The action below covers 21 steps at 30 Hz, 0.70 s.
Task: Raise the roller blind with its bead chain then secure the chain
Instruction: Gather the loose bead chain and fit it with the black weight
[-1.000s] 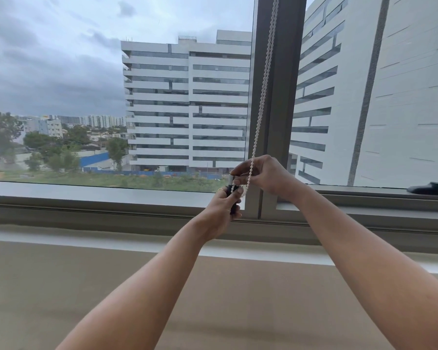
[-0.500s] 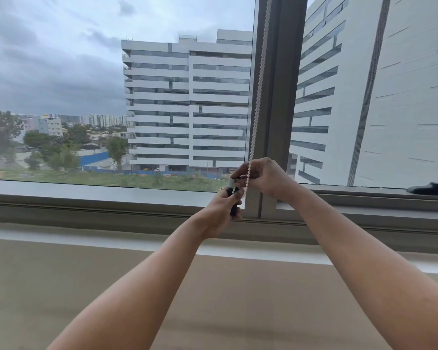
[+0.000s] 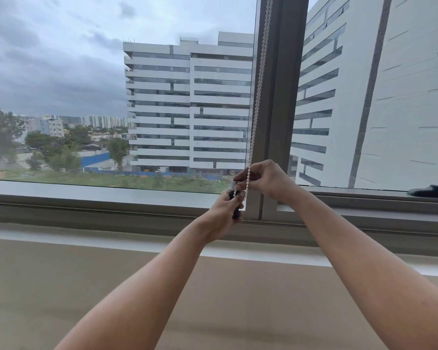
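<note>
White bead chain (image 3: 259,79), taut, vertical, pinched by both hands

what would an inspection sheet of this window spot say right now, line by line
surface: beige ledge below the window frame, under both forearms.
job's things: white bead chain runs down along the grey mullion; the blind itself is not in view.
clutter: dark window handle on the right sill.
hands: left hand grips a dark piece at the mullion's foot; right hand pinches the bead chain just above it.
cables: nothing seen.
surroundings: the glass looks onto white buildings, trees and a cloudy sky.
</note>
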Motion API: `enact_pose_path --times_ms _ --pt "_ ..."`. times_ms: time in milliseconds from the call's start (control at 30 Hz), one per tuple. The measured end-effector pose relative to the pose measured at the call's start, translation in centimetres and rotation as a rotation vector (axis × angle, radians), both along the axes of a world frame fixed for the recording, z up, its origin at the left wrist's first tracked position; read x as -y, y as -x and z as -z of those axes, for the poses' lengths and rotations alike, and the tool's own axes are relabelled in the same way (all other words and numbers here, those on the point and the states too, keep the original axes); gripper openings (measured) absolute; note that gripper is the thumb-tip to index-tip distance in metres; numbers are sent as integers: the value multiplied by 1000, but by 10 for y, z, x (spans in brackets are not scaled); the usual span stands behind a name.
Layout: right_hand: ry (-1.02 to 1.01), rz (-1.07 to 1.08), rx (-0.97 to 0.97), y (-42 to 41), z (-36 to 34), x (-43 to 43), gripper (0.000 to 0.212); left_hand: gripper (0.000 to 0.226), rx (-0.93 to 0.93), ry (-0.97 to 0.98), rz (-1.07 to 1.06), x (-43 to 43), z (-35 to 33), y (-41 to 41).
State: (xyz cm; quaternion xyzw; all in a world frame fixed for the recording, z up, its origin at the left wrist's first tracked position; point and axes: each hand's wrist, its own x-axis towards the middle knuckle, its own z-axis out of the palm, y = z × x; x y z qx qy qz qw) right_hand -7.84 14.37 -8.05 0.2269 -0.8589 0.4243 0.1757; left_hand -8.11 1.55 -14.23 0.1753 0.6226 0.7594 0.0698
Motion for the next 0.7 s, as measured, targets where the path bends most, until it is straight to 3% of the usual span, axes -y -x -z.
enact_pose_path --times_ms 533,633,700 --pt "-26 32 0 5 1 -4 18 15 -9 -39 23 -3 2 1" --pt "-14 8 10 5 2 -5 17 9 26 -111 55 -1 2 -1" --pt "29 -14 25 4 4 -4 18 17 66 -190 76 0 3 -2"
